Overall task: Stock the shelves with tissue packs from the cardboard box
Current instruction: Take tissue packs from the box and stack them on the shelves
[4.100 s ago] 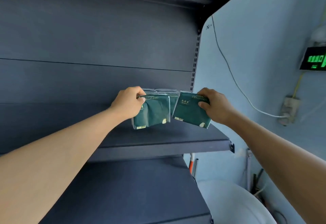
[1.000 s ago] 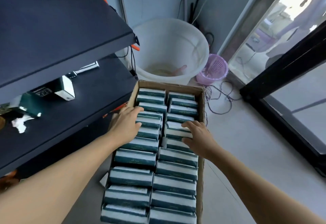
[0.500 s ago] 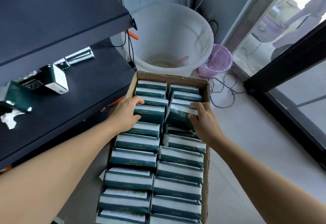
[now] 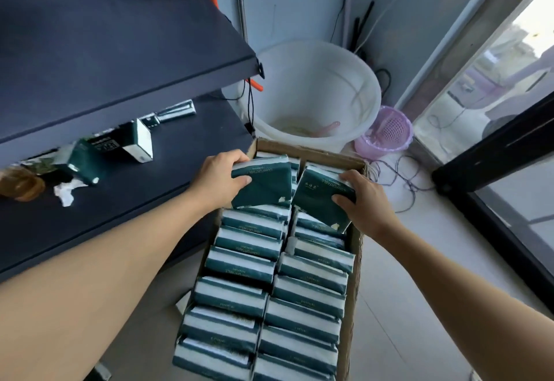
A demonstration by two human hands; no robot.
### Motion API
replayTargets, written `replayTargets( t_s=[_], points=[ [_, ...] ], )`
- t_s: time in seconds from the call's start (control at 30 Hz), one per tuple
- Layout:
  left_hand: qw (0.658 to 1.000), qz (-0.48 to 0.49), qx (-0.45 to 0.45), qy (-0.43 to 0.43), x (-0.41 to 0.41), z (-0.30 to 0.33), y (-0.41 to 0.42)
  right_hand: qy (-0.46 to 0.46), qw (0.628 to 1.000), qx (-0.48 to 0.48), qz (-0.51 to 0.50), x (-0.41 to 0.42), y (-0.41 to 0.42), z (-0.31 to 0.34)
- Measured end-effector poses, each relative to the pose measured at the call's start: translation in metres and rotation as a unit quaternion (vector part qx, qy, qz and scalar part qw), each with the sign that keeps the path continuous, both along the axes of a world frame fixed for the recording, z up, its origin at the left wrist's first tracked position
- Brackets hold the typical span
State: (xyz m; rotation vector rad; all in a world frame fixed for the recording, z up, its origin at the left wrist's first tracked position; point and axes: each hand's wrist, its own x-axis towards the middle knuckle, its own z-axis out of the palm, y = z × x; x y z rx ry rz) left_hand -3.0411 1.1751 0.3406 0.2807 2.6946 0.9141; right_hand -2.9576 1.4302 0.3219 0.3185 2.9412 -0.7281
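Note:
A cardboard box on the floor holds two rows of several dark green tissue packs. My left hand grips one green pack lifted above the box's far end. Beside it, my right hand grips a second green pack, tilted and raised out of the right row. The dark shelves stand to the left of the box.
The lower shelf carries small boxes, a metal tube, crumpled paper and a brown object at its left. A white bucket and a pink basket sit behind the box. Cables lie on the floor; a glass door frame is right.
Earlier both hands placed packs on an upper shelf. Within the last second both hands reached into the box, took hold of one pack each and lifted them up.

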Motion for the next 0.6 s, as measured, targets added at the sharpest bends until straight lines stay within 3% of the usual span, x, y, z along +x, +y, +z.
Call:
replayTargets(
  t_s=[0.6],
  points=[
    [0.969, 0.187, 0.133, 0.089, 0.049, 0.256, -0.07, 0.168, 0.979, -0.043, 0.107, -0.02, -0.038, 0.272]
  ],
)
